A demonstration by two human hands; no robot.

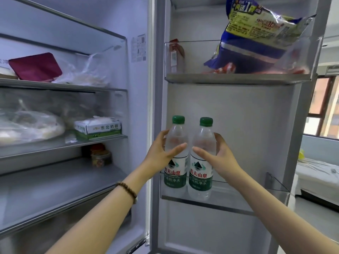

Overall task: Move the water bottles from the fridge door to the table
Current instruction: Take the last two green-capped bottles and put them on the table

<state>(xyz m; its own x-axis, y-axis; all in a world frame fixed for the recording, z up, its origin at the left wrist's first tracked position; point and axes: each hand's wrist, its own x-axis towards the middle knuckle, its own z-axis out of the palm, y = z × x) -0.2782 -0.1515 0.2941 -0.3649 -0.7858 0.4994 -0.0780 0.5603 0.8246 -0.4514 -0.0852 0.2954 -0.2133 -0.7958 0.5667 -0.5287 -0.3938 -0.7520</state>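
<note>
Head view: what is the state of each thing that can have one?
fridge door: open.
left bottle: capped, upright in the door bin, gripped by left hand.
right bottle: capped, upright in the door bin, gripped by right hand.
blue bag: tilted on the upper door shelf.

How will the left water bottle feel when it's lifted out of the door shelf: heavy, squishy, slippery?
The left water bottle seems full, so probably heavy for its size. Its thin clear wall may dent slightly under the left hand curled round it. Tall and narrow, it could tip if it catches the door shelf rim.
</note>
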